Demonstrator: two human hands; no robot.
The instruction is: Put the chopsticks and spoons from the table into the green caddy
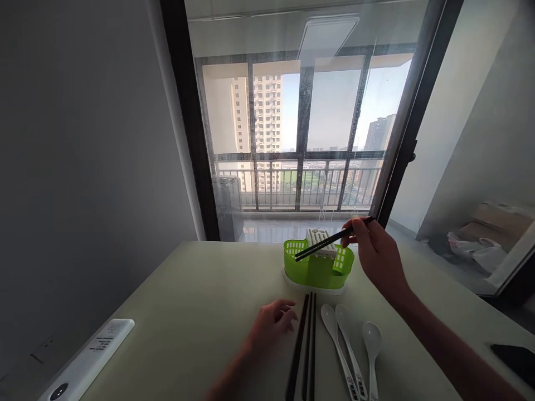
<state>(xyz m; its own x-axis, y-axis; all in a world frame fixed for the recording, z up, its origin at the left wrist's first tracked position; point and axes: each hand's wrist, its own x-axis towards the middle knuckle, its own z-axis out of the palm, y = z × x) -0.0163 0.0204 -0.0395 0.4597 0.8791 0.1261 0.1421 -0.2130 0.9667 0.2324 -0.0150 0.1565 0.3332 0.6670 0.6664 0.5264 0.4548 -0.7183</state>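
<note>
My right hand (374, 245) is closed around a pair of black chopsticks (324, 244), held slanting in the air with their tips down to the left. Behind and below them stands a green utensil holder (311, 273) with a white slotted insert (321, 238) and a white base. My left hand (276, 322) hovers or rests over the table with fingers apart and curled, nothing visible in it. Just right of it several black chopsticks (307, 345) lie lengthwise. Three white spoons, one of them the rightmost spoon (371, 337), lie beside the chopsticks.
The pale table (200, 301) carries a long white power strip-like device (98, 351) on the left and a dark flat object (516, 359) at the right edge. Beyond the table is a dark-framed glass door (196, 167). Cardboard and plastic bags (476, 248) lie on the floor at right.
</note>
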